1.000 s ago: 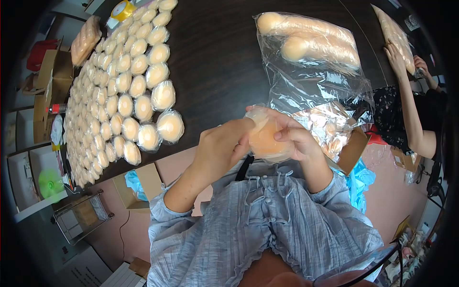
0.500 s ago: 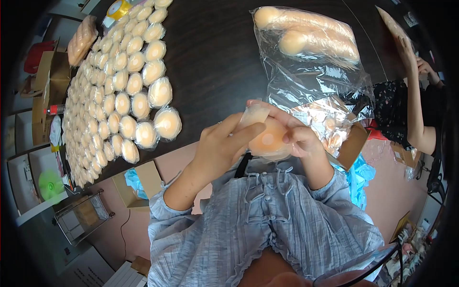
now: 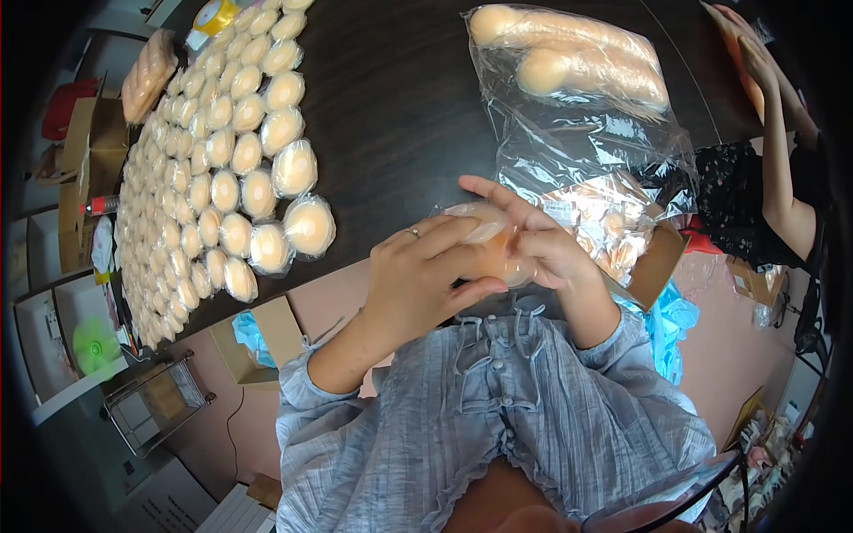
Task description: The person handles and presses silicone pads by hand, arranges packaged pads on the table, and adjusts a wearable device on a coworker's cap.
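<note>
Both hands at frame centre: left hand and right hand pressed around one peach-coloured pad in clear film. Upper left, rows of wrapped pads lie finished on the dark table; upper right, bagged stock apparently remains

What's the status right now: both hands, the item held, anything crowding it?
Left hand and right hand both in a grip on one orange pad in clear wrap. Held above table edge. Big plastic bag lies just beyond.
</note>
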Demonstrator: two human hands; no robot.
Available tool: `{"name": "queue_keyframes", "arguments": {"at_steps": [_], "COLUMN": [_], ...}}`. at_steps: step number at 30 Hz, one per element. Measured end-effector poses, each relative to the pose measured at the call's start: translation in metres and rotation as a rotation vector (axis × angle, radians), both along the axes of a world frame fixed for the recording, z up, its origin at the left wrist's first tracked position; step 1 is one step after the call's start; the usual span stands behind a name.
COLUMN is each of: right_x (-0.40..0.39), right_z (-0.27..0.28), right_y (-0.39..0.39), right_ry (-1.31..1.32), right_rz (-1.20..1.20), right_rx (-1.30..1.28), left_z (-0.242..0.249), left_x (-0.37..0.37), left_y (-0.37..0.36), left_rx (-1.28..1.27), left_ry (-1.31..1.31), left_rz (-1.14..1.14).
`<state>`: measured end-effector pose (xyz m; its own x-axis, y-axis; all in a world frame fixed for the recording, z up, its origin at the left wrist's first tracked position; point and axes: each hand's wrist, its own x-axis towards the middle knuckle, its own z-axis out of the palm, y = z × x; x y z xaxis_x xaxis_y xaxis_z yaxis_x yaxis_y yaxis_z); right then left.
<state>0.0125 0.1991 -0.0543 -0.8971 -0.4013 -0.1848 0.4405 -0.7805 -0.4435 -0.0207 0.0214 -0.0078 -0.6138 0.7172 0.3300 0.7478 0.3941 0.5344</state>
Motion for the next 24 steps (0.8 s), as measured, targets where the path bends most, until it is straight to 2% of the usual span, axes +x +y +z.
{"name": "queue_keyframes", "arguments": {"at_steps": [5, 9, 15, 20, 24], "right_x": [-0.001, -0.001, 0.002, 0.002, 0.003], "right_z": [0.003, 0.000, -0.010, -0.008, -0.007], "right_y": [0.000, 0.001, 0.007, 0.006, 0.007], "right_ry": [0.065, 0.013, 0.108, 0.059, 0.056], "right_rz": [0.008, 0.037, 0.062, 0.041, 0.063], "right_rx": [0.228, 0.166, -0.093, -0.138, -0.059], "left_z": [-0.003, -0.008, -0.004, -0.007, -0.001], "left_x": [-0.003, 0.001, 0.002, 0.001, -0.002], "left_y": [0.003, 0.000, 0.001, 0.002, -0.005], "left_rx": [0.101, 0.128, 0.103, 0.188, 0.016], "left_ry": [-0.048, -0.259, -0.269, -0.199, -0.117], "left_rz": [0.029, 0.153, 0.208, 0.163, 0.010]}}
